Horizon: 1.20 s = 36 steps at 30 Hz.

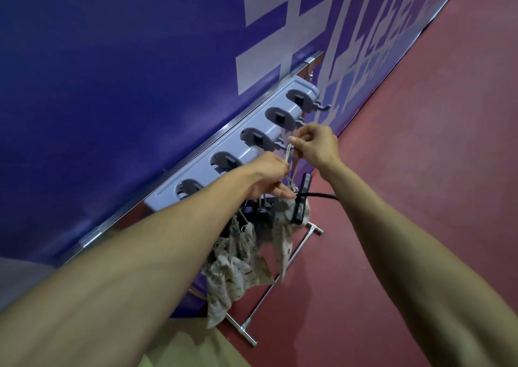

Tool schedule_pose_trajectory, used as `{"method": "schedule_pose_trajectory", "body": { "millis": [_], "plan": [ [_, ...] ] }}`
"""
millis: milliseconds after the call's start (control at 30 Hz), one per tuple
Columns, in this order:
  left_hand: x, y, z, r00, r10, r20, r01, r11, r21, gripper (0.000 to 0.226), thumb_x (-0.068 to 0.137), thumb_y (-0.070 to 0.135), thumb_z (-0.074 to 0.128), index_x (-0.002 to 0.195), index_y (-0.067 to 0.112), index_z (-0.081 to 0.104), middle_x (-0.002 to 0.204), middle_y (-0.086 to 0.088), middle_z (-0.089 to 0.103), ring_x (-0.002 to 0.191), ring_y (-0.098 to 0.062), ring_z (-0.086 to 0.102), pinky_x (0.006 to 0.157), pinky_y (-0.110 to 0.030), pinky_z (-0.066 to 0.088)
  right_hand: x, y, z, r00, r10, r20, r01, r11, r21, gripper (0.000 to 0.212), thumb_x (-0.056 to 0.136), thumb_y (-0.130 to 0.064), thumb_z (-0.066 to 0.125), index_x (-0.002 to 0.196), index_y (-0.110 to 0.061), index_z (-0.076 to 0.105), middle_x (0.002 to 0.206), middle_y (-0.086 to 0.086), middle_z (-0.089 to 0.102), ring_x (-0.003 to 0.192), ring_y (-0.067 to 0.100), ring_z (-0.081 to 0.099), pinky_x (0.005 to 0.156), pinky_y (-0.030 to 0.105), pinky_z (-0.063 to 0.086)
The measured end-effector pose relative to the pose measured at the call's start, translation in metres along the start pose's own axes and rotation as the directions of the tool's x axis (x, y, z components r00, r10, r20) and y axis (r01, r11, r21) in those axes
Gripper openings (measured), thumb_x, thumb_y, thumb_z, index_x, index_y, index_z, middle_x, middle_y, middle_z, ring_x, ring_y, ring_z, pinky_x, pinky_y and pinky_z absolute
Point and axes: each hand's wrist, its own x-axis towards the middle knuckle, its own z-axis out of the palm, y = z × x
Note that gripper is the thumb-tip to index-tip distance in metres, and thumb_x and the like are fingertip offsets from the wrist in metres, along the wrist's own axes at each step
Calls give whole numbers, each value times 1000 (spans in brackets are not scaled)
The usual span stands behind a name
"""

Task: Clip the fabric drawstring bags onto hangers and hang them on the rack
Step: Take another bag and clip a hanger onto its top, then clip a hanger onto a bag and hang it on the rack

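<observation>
A grey plastic hook rack (224,153) with several hooks runs along a chrome rail (280,86) against the purple wall. My right hand (314,142) pinches the top of a hanger's hook and a pale drawstring by a middle rack hook. My left hand (269,178) grips the drawstring cord just below. Under them hangs a black clip hanger (301,198) clipped onto a beige patterned drawstring bag (286,226). Other patterned bags (232,271) hang lower left from dark hangers, partly hidden by my left forearm.
The rack's chrome base feet (249,330) rest on the red floor (392,226). A purple wall with pale lettering (112,86) stands right behind the rack. An unused hook (322,107) sticks out at the rack's far end.
</observation>
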Motion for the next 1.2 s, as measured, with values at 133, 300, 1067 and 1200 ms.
{"method": "schedule_pose_trajectory", "body": {
  "millis": [133,300,1067,1200],
  "plan": [
    [9,4,-1,996,-85,-4,85,996,-39,48,97,-2,29,144,-1,23,154,-20,22,56,-29,71,60,-36,61,10,0,10,999,51,3,-52,998,38,9,79,-6,75,77,-4,66,67,4,64,54,9,62,55,24,58],
    [0,4,-1,998,-67,-8,67,998,7,47,96,3,25,143,2,24,151,-24,24,67,-27,69,65,-34,59,13,8,14,976,207,72,-216,963,163,21,81,-6,73,67,-9,58,64,11,62,54,22,59,54,33,56],
    [-290,-108,-114,695,142,-705,-299,949,-103,21,92,2,50,108,13,55,99,-9,58,69,-9,55,54,-13,45,-199,-185,86,804,-298,515,382,922,-65,12,83,-13,61,92,-19,66,75,-1,66,78,22,69,76,32,55],
    [-369,-161,-128,608,74,-791,-291,947,-135,20,90,0,51,106,12,54,88,-6,59,66,-10,55,49,-9,41,-278,-223,124,658,-353,666,485,874,-16,13,84,-13,60,94,-19,66,69,-6,63,78,23,70,78,38,58]
  ]
}}
